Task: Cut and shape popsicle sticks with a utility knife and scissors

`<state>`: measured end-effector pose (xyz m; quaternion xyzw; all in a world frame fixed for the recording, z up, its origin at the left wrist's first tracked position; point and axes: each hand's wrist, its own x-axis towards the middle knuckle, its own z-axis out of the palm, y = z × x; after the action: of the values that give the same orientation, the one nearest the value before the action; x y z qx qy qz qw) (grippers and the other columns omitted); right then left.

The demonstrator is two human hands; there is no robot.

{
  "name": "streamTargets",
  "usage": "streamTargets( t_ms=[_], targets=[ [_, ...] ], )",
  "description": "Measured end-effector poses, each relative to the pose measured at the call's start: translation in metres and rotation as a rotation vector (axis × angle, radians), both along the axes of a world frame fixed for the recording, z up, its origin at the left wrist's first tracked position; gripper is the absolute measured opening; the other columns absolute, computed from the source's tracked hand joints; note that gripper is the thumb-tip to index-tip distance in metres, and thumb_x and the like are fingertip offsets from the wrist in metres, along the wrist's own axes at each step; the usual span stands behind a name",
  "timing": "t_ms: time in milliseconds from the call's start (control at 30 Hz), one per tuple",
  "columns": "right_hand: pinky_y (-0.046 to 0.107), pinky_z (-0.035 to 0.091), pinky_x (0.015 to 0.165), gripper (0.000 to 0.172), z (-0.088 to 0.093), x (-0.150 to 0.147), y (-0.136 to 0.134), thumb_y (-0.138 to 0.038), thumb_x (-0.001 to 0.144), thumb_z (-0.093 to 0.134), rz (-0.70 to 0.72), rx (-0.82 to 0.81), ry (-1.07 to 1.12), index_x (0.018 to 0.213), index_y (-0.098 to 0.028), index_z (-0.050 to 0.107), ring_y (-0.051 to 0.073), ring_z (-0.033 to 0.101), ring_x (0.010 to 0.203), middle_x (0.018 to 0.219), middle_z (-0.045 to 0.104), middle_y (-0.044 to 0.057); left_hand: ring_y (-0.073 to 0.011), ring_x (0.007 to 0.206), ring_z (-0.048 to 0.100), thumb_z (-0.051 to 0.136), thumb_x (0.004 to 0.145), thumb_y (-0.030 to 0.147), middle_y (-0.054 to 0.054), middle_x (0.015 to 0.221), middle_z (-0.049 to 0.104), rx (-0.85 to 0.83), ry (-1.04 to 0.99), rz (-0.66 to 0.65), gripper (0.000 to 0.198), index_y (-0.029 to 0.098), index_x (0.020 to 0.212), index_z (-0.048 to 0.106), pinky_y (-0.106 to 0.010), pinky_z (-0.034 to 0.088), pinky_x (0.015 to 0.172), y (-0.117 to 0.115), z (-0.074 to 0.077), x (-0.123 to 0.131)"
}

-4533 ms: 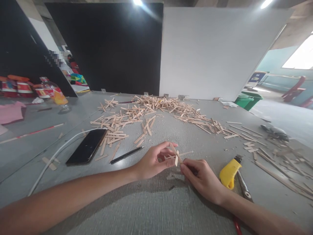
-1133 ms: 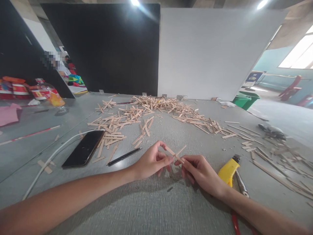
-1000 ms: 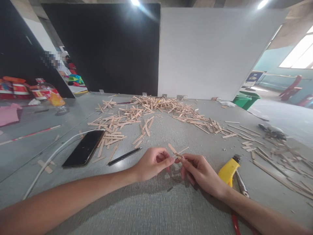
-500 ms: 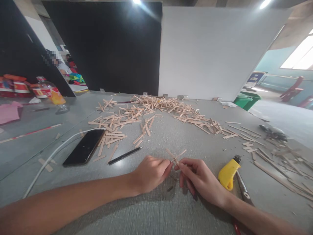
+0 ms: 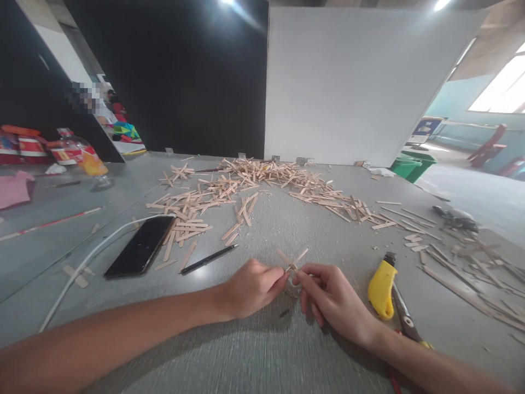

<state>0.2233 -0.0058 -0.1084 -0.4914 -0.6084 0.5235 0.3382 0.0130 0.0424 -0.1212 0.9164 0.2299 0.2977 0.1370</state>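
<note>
My left hand [image 5: 252,287] and my right hand [image 5: 332,298] meet low over the grey table [image 5: 262,350], both pinched on a small cross of thin wooden sticks [image 5: 292,259]. The sticks stand up from between my fingertips, forming an X. Each hand's fingers are curled closed around the lower ends of the sticks, which are hidden. A black pencil [image 5: 208,259] lies just left of my left hand.
A large scatter of wooden sticks [image 5: 254,189] covers the middle and far table. A black phone [image 5: 140,245] with a white cable [image 5: 84,262] lies at left. A yellow utility knife [image 5: 381,280] and pliers [image 5: 404,317] lie at right. Black and white boards [image 5: 340,82] stand behind.
Both hands have sunk toward the table and closed tighter on the stick cross; my left fingers, spread a second ago, are now curled. The cross has turned more upright.
</note>
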Motion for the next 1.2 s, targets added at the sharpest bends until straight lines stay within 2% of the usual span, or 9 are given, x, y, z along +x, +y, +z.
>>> streamTargets(
  t_ms=[133,267,467,600,667,767,900,1067,1200],
  targets=[
    [0.02,0.031,0.036,0.048,0.001,0.0,-0.001,-0.06,0.1,0.05,0.007,0.017,-0.028,0.089,-0.017,0.066,0.008,0.044,0.034,0.05,0.058,-0.004,-0.011,0.048,0.029,0.045,0.106,0.021,0.007,0.057,0.03,-0.047,-0.012,-0.02,0.038,0.022,0.068,0.042,-0.03,0.023,0.052,0.0,0.0,-0.001],
    [0.02,0.03,0.039,0.048,0.005,0.002,0.001,-0.059,0.1,0.051,0.023,0.043,0.013,0.088,-0.015,0.068,0.007,0.039,0.036,0.046,0.05,-0.006,-0.0092,0.049,0.027,0.045,0.105,0.021,0.008,0.058,0.029,-0.114,-0.074,0.012,0.036,0.022,0.069,0.041,-0.028,0.024,0.052,-0.001,0.001,0.0],
    [0.019,0.028,0.036,0.052,0.003,0.007,0.007,-0.064,0.097,0.055,0.05,-0.058,0.116,0.097,-0.014,0.068,0.007,0.044,0.034,0.053,0.062,-0.002,-0.0073,0.047,0.024,0.045,0.104,0.025,0.009,0.055,0.028,-0.244,-0.153,0.073,0.038,0.02,0.067,0.04,-0.024,0.022,0.049,-0.001,0.008,0.004],
    [0.018,0.031,0.036,0.05,0.004,0.008,0.01,-0.063,0.096,0.058,0.068,-0.127,0.176,0.1,-0.013,0.069,0.007,0.049,0.035,0.056,0.065,0.0,-0.0068,0.046,0.029,0.046,0.105,0.031,0.009,0.052,0.033,-0.365,-0.162,0.089,0.044,0.019,0.063,0.043,-0.022,0.023,0.048,0.002,0.014,0.004],
    [0.018,0.032,0.036,0.05,0.006,0.009,0.012,-0.062,0.095,0.06,0.064,-0.15,0.203,0.1,-0.013,0.069,0.007,0.049,0.035,0.056,0.066,0.0,-0.0065,0.045,0.034,0.045,0.106,0.033,0.008,0.05,0.04,-0.448,-0.154,0.093,0.046,0.018,0.064,0.048,-0.021,0.026,0.048,0.004,0.016,0.004],
    [0.017,0.032,0.035,0.048,0.008,0.01,0.013,-0.06,0.095,0.061,0.065,-0.163,0.221,0.099,-0.013,0.069,0.007,0.049,0.035,0.057,0.066,0.0,-0.0065,0.045,0.041,0.044,0.108,0.036,0.006,0.051,0.051,-0.568,-0.14,0.086,0.045,0.016,0.07,0.058,-0.018,0.032,0.048,0.006,0.02,0.004],
    [0.017,0.032,0.035,0.044,0.008,0.01,0.013,-0.058,0.097,0.06,0.071,-0.174,0.232,0.097,-0.014,0.068,0.006,0.049,0.034,0.056,0.067,0.0,-0.0071,0.044,0.043,0.044,0.109,0.04,0.005,0.05,0.055,-0.683,-0.128,0.064,0.046,0.015,0.076,0.063,-0.017,0.034,0.046,0.008,0.023,0.005],
    [0.017,0.033,0.035,0.043,0.007,0.012,0.013,-0.055,0.099,0.058,0.083,-0.171,0.243,0.101,-0.013,0.069,0.006,0.049,0.034,0.056,0.066,-0.001,-0.007,0.042,0.045,0.043,0.108,0.045,0.005,0.051,0.056,-0.761,-0.121,0.039,0.047,0.015,0.078,0.063,-0.017,0.035,0.044,0.011,0.023,0.005],
    [0.017,0.033,0.036,0.043,0.006,0.013,0.013,-0.054,0.1,0.057,0.086,-0.174,0.247,0.103,-0.012,0.069,0.006,0.049,0.035,0.057,0.066,-0.001,-0.0069,0.042,0.046,0.043,0.108,0.047,0.004,0.054,0.057,-0.754,-0.117,0.048,0.049,0.015,0.078,0.063,-0.018,0.034,0.044,0.012,0.021,0.005]
  ],
)
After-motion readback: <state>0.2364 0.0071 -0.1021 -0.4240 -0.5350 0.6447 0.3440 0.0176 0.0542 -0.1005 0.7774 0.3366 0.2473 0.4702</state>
